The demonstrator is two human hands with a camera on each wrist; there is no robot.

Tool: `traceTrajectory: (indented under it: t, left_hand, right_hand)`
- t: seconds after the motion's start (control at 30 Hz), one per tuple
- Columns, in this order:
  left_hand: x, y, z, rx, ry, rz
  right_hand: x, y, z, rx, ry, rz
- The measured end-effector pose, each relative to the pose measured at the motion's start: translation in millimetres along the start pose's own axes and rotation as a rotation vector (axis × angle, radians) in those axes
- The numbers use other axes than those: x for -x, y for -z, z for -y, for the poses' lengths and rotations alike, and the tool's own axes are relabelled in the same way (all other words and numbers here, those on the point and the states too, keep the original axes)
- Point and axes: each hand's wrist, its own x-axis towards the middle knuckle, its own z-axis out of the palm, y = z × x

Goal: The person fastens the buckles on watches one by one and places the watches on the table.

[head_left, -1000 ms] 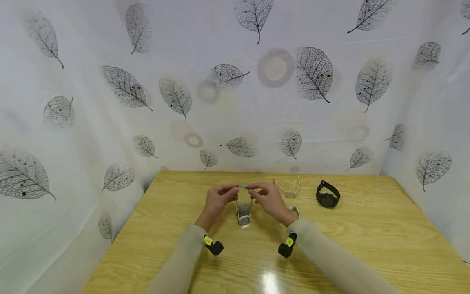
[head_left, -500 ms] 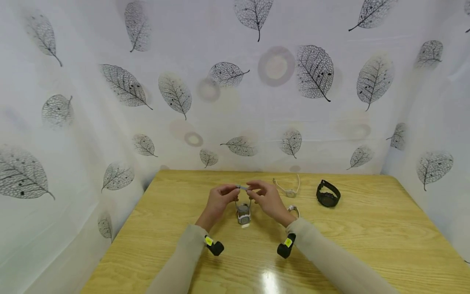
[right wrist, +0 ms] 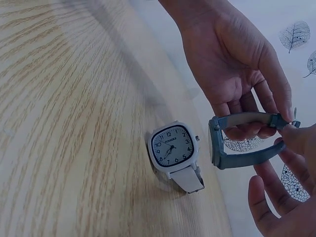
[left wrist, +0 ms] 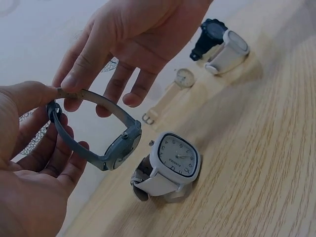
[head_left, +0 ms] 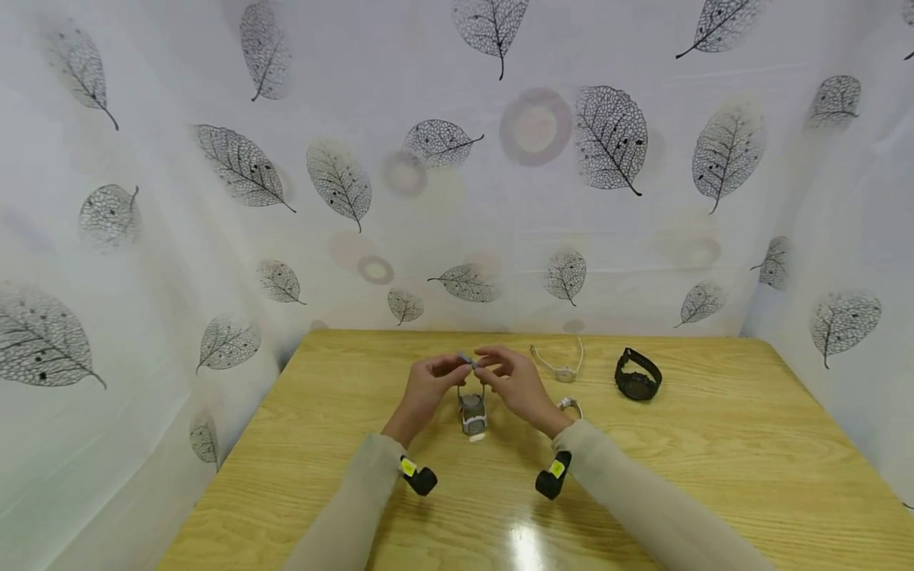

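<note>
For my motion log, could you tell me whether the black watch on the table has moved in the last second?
No. The black watch lies at the same spot on the table, right of the cream watch.

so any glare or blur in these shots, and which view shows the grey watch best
Head view: a bright glare patch on the table near the bottom edge, wide-angle bending at the edges, watches tiny. Left wrist view: grey watch sharp, the far black watch soft. Right wrist view: dim, the near tabletop blurred, white watch dial crisp.

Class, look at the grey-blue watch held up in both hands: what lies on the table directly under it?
Under the grey-blue watch stands a white square-faced watch on the wooden table, apart from it. The left hand and right hand pinch the strap ends. The white watch's strap is mostly hidden.
</note>
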Motion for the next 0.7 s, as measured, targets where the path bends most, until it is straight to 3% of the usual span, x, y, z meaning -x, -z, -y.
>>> traceTrajectory:
  t: [0.3,0.5,0.7]
  left_hand:
    - [-0.8,-0.2,-0.2,0.046,0.015,-0.019]
    - [-1.9,1.9,-2.5,0.064,-0.027,-0.048]
    - [-1.9,4.6,-2.7,0.088,-0.045,-0.043]
  right_hand:
    - [-0.2,-1.1,3.4,-0.010,0.011,0.013]
    - [1.0,1.4,1.6,-0.054,0.006,0.078]
    - [2.7,3.2,-3.6,-0.023,0.039,0.081]
